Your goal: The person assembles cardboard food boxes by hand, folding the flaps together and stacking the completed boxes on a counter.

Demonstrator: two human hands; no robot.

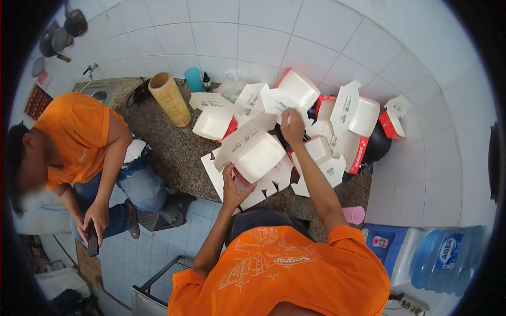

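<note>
My left hand (235,188) grips the near left side of a large open paper food box (258,156), white inside, its lid flap raised. That box rests on flat white die-cut cardboard (213,171). My right hand (293,128) is closed at the edge of a white box flap (283,105) just beyond; its fingertips are partly hidden. Around them stand several more open red-and-white boxes: a small one (212,126) to the left, a large one (298,88) behind, and a tall-lidded one (363,117) to the right.
A granite counter (158,145) runs along the tiled wall. On it stand a yellow wrap roll (171,102), a teal cup (193,80) and a pink cup (353,215). A seated person (87,142) holds a phone at left. A water jug (448,258) lies at right.
</note>
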